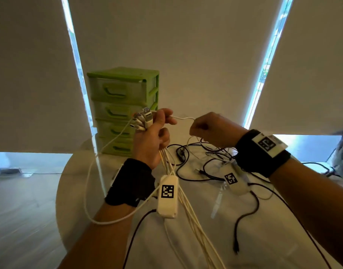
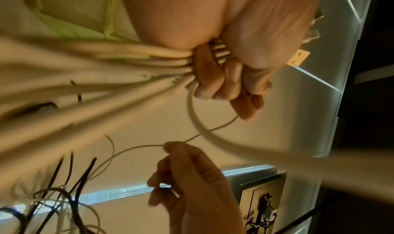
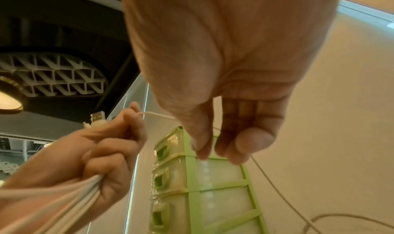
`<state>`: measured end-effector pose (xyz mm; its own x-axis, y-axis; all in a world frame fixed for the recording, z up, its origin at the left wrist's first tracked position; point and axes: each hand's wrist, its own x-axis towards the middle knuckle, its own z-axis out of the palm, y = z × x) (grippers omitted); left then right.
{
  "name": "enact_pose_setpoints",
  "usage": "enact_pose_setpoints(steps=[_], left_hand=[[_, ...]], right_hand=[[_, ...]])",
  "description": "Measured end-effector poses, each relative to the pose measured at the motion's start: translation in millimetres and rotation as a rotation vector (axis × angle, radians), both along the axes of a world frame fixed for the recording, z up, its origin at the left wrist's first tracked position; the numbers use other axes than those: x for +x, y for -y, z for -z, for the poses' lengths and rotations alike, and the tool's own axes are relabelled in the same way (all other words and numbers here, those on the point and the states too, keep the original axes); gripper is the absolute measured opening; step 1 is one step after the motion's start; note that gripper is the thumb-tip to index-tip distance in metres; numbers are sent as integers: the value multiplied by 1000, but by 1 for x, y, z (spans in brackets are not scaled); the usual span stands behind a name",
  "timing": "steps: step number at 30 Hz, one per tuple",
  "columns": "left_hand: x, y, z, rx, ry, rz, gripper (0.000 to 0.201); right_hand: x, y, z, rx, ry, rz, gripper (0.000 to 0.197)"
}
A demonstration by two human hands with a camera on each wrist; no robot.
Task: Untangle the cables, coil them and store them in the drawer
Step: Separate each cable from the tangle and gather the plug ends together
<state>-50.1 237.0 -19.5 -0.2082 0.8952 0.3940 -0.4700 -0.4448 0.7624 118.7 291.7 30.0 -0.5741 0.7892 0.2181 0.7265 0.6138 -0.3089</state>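
The left hand [image 1: 152, 136] is closed in a fist around a bundle of white cables [image 1: 188, 202], held upright above the table; their USB plugs [image 1: 144, 118] stick out of the top of the fist, and the cords hang from its underside toward the person. The right hand [image 1: 211, 131] is raised just beside it, thumb and forefinger pinching one thin white cable [image 1: 183, 118] that runs across the short gap to the left hand's fingers [image 2: 215, 79]. In the left wrist view that thin cable curves down from the fist to the right fingertips [image 2: 170, 145].

Below them is a round pale table [image 1: 73, 171]. On it a tangle of black cables [image 1: 211, 167] lies loose, with some thin white strands mixed in. A green drawer unit [image 1: 124, 109] with four drawers, all closed, stands at the table's far side, behind the left hand. Pale roller blinds [image 1: 186, 45] cover the windows, with bright strips of daylight between them. Both wrists wear black bands with white marker-printed camera blocks [image 1: 167, 197].
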Motion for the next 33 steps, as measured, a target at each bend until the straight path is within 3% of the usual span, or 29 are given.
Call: enact_pose_setpoints(steps=[2, 5, 8, 11, 17, 20, 24, 28, 31, 33], left_hand=[[1, 1, 1, 10, -11, 12, 22], [3, 2, 0, 36, -10, 49, 22], [5, 3, 0, 64, -56, 63, 24], [8, 1, 4, 25, -144, 40, 27], [19, -2, 13, -93, -329, 9, 5], [18, -7, 13, -135, -365, -91, 16], [8, -7, 9, -132, -290, -113, 22], [1, -9, 10, -204, -387, -168, 17], [-9, -12, 7, -276, -256, -172, 18], [-11, -12, 4, -293, -211, -132, 22]], right_hand=[[-5, -1, -3, -12, -129, 2, 14], [-9, -3, -6, -54, -163, 27, 36], [-12, -2, -11, 8, -61, 5, 13], [-9, 7, -28, -106, -271, -113, 22], [-10, 33, -57, -320, -629, -485, 26], [-4, 39, -62, -307, -741, -574, 24], [11, 29, -44, -153, -540, -420, 42], [30, 31, -44, -68, -386, -397, 13], [75, 45, -56, -91, -376, -347, 27], [116, 52, -57, -124, -321, -288, 13]])
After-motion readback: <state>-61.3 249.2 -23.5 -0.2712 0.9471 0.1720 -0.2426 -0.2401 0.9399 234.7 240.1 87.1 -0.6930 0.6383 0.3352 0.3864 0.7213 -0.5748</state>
